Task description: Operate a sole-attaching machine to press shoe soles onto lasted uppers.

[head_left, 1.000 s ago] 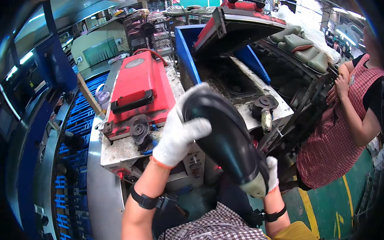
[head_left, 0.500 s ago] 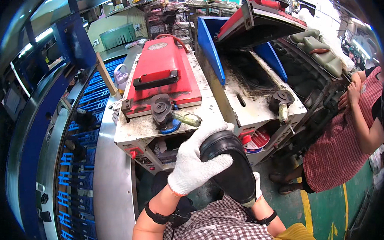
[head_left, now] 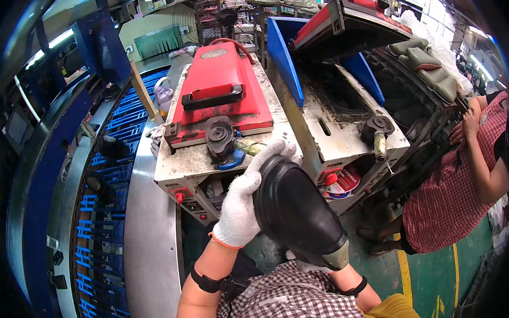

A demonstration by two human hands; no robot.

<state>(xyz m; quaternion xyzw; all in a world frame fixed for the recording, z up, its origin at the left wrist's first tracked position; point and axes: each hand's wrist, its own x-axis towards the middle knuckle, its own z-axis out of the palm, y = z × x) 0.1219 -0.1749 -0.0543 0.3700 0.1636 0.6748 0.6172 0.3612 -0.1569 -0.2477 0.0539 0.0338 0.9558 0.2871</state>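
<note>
1. Your black leather shoe upper (head_left: pixel 296 205) is lifted in front of your body, at about 5 o'clock from the centre of your view, above the lap of your checked apron (head_left: pixel 266 303).
2. Its long axis slants from 11 to 5 o'clock: the broad rounded end points to 11, away from you, and the pale greenish end (head_left: pixel 339 256) points to 5.
3. Your gloved left hand (head_left: pixel 241 208) grasps the upper's left edge and broad end, the fingers reaching round the far side.
4. Your gloved right hand (head_left: pixel 313 266) is mostly hidden beneath the pale end; you cannot tell how its fingers are set.
5. From the shoe, a machine with its red lid (head_left: pixel 220 84) down stands at 11 o'clock, a dark knobbed clamp (head_left: pixel 219 135) on its front edge; the shoe blocks part of that machine's near corner.
6. At 1 o'clock is a second machine, its red-edged lid (head_left: pixel 351 27) raised between blue side panels (head_left: pixel 285 61).
7. At 9 o'clock run a metal ledge (head_left: pixel 150 232) and a blue-barred conveyor (head_left: pixel 96 245).
8. At 3 o'clock a co-worker (head_left: pixel 455 201) in a red checked apron stands well apart.
</note>
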